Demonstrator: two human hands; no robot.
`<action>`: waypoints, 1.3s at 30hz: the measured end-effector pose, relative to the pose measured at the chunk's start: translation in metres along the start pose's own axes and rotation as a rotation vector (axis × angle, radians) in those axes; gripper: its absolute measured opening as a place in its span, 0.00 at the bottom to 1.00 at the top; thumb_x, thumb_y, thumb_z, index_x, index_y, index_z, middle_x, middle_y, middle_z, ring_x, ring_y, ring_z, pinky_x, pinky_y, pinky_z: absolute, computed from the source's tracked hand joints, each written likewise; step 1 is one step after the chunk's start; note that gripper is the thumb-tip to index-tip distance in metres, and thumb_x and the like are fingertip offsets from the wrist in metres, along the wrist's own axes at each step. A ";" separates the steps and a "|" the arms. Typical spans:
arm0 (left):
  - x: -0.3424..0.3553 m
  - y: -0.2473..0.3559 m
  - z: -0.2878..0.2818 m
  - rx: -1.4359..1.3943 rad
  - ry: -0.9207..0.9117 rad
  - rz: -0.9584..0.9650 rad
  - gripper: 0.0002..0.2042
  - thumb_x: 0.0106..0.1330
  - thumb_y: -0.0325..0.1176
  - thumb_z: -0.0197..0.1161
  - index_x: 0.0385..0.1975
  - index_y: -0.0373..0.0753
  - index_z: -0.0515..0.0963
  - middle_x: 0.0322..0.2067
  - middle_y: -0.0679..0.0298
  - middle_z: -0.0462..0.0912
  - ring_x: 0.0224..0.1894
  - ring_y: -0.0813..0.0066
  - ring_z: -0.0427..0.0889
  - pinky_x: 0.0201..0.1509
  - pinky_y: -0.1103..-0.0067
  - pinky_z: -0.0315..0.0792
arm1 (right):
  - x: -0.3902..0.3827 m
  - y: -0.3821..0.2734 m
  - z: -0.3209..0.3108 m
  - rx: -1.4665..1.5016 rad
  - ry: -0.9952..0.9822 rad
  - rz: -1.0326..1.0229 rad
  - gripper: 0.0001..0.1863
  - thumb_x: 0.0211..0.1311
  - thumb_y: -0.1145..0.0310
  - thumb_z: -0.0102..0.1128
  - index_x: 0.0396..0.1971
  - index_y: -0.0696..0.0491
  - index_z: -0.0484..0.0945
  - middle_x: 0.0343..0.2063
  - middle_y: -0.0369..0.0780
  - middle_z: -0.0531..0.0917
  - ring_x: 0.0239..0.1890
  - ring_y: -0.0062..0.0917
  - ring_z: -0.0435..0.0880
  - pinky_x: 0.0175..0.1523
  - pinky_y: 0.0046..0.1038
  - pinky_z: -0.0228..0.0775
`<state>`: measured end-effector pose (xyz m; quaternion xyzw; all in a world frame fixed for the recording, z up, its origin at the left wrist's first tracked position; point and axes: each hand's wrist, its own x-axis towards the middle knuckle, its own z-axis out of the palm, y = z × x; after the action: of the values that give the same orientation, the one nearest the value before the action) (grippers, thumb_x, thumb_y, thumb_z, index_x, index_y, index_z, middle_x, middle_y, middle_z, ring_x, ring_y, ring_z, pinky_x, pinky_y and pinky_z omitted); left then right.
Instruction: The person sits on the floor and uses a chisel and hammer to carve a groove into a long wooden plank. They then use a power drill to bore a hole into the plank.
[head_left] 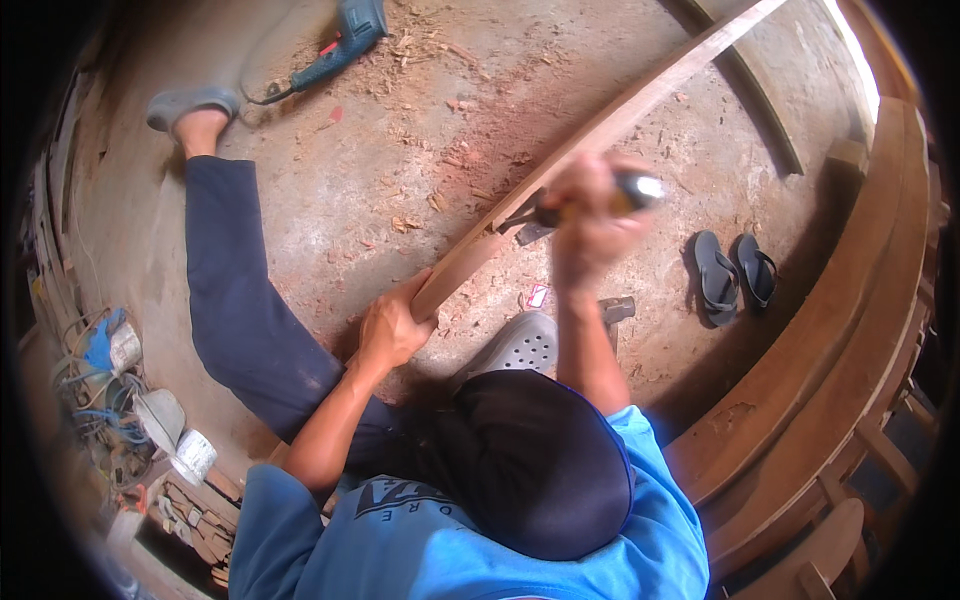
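A long wooden beam [600, 130] runs diagonally from my lap area to the far right. My left hand [393, 330] is closed round its near end. Blurred by motion, my right hand [592, 215] grips a chisel-like tool [638, 190] with a dark handle and a shiny rounded end. The tool's narrow tip points at a small notch near the beam's edge; contact cannot be made out. A hammer [617, 309] lies on the floor beside my right forearm.
Wood chips litter the floor, with a corded power drill [345, 48] at the far left. Black flip-flops [715, 278] sit to the right, before long curved planks [810, 360]. A dark strip [765, 105] lies beyond the beam. Cables and cups [160, 415] crowd the left side.
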<state>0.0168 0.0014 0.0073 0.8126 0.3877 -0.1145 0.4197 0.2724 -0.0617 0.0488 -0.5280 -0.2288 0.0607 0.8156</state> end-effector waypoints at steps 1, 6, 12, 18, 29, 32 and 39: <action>0.001 0.000 0.000 -0.010 -0.014 -0.002 0.26 0.60 0.34 0.66 0.61 0.44 0.78 0.47 0.45 0.85 0.50 0.41 0.83 0.54 0.58 0.78 | -0.004 0.010 0.003 -0.058 -0.001 -0.045 0.06 0.67 0.77 0.65 0.35 0.54 0.75 0.20 0.35 0.79 0.15 0.15 0.78 0.17 0.18 0.73; 0.001 0.000 0.001 -0.022 -0.042 -0.035 0.27 0.60 0.34 0.66 0.63 0.44 0.77 0.47 0.44 0.85 0.50 0.42 0.84 0.54 0.59 0.78 | -0.015 0.025 -0.001 -0.277 0.092 -0.097 0.05 0.67 0.73 0.64 0.33 0.55 0.76 0.18 0.35 0.77 0.17 0.16 0.78 0.17 0.18 0.73; -0.002 0.001 -0.001 -0.039 -0.023 -0.006 0.29 0.59 0.34 0.67 0.64 0.44 0.76 0.50 0.46 0.84 0.53 0.44 0.83 0.56 0.60 0.77 | -0.007 -0.001 -0.005 -0.150 0.113 0.021 0.12 0.63 0.69 0.74 0.33 0.56 0.77 0.24 0.35 0.80 0.24 0.15 0.80 0.26 0.20 0.73; -0.003 -0.007 0.003 0.002 0.033 0.115 0.30 0.59 0.37 0.69 0.65 0.41 0.75 0.51 0.46 0.84 0.53 0.44 0.83 0.58 0.60 0.77 | -0.011 -0.025 0.005 -0.142 0.078 -0.033 0.10 0.62 0.76 0.71 0.36 0.54 0.75 0.26 0.36 0.80 0.27 0.15 0.81 0.30 0.18 0.73; -0.010 0.013 -0.011 -0.018 0.140 0.250 0.36 0.61 0.52 0.74 0.66 0.38 0.74 0.56 0.46 0.82 0.56 0.44 0.83 0.61 0.61 0.75 | -0.010 -0.114 -0.008 -0.219 -0.132 -0.040 0.19 0.74 0.52 0.63 0.42 0.55 0.73 0.32 0.43 0.86 0.32 0.23 0.84 0.40 0.25 0.77; -0.025 0.049 -0.020 -0.181 0.199 0.595 0.35 0.60 0.45 0.75 0.66 0.38 0.72 0.56 0.46 0.82 0.56 0.46 0.83 0.60 0.63 0.76 | -0.053 -0.100 -0.002 -0.184 -0.266 0.102 0.23 0.71 0.49 0.64 0.43 0.55 0.70 0.45 0.48 0.87 0.54 0.33 0.81 0.67 0.40 0.66; -0.042 0.110 -0.007 -0.433 -0.007 0.513 0.29 0.65 0.36 0.71 0.62 0.38 0.67 0.46 0.46 0.83 0.47 0.45 0.86 0.49 0.64 0.78 | -0.118 -0.091 -0.044 -0.254 -0.420 0.377 0.35 0.72 0.41 0.57 0.60 0.57 0.70 0.65 0.50 0.76 0.69 0.43 0.71 0.74 0.45 0.59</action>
<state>0.0674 -0.0536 0.0980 0.7752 0.1846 0.0771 0.5992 0.1738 -0.1780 0.0780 -0.6347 -0.2961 0.2894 0.6525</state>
